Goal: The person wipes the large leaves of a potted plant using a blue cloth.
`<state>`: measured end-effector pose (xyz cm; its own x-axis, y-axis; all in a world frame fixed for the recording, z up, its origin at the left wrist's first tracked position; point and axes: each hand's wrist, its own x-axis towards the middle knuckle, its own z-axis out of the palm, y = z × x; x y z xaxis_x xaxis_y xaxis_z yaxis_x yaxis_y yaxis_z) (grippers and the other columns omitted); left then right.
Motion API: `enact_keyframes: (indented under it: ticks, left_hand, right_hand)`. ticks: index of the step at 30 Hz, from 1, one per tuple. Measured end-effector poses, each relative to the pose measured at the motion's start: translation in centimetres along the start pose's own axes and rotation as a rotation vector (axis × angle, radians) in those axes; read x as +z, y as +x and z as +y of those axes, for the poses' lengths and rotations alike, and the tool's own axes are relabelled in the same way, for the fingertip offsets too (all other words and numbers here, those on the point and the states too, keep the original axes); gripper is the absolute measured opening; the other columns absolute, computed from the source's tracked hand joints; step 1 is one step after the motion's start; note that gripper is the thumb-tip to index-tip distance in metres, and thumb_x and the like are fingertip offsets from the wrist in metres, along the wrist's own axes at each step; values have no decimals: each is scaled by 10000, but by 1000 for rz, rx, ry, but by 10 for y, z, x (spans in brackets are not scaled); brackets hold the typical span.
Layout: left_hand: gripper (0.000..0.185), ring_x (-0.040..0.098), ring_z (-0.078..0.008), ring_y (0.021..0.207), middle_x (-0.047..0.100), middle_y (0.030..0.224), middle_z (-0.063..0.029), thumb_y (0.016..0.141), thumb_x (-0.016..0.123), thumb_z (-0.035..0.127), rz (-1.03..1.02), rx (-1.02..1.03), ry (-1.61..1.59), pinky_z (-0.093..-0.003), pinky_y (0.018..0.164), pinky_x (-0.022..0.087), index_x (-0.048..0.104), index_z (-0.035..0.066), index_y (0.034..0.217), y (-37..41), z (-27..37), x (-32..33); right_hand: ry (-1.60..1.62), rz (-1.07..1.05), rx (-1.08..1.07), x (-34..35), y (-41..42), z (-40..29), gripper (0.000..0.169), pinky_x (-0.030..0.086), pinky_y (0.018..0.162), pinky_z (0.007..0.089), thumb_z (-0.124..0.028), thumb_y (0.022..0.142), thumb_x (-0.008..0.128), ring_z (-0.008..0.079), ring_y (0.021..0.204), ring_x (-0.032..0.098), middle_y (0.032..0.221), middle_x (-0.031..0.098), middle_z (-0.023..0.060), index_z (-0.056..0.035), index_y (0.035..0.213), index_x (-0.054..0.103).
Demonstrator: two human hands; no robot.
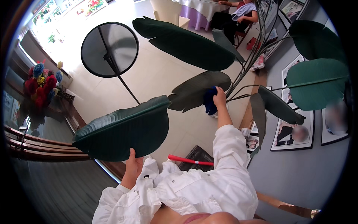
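A tall plant with large green leaves stands before me, its thin stems (pixel 246 65) rising at the right. My left hand (pixel 134 162) grips the lower edge of a broad dark green leaf (pixel 131 127), the thumb on its near face and the other fingers mostly hidden. With my right hand (pixel 220 97) I hold a dark blue cloth (pixel 209 100) against a grey-green leaf (pixel 191 91) near the stems. Another long leaf (pixel 187 44) spreads beyond it. More leaves (pixel 317 84) hang at the right.
A round framed disc on a stand (pixel 110 49) is at the upper left, artificial flowers (pixel 42 84) at the left. Framed pictures (pixel 293 134) line the right wall. A red stick-like object (pixel 190 160) lies over a black case (pixel 197 154). Another person (pixel 244 15) sits at the back.
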<state>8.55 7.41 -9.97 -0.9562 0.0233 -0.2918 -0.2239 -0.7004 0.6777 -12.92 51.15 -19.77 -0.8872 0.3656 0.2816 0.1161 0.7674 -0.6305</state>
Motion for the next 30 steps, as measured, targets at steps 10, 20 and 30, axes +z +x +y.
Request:
enact_keyframes:
  ticks: [10,20,30]
  left_hand:
    - [459,394,-203,1260,385,1389,-61,968,423,297,-68,-46,70,-354,1091,284,325,73,1356,10,-14,-1]
    - [409,452,-182,1220,462,1336,-47,963,444,275,-109,-16,35,-346,1060,329,384,88,1322,15,-6,15]
    - [385,464,-158,1209,504,1301,-22,966,435,272,23,-34,85,-333,1033,355,397,124,1320,0,-3,-10]
  right_hand:
    - [68,47,-155,-30,-3,-76,397,406,951,382,71,658,482,353,1069,518,1112,579,184,20,1037,586]
    - [57,68,-523,-44,-24,-127,411,437,923,364,107,612,514,295,1085,516,1071,593,92,-55,982,591]
    - [-269,95,106,4,0,23,341,420,912,391,24,715,519,324,1026,521,1113,565,92,-84,1020,627]
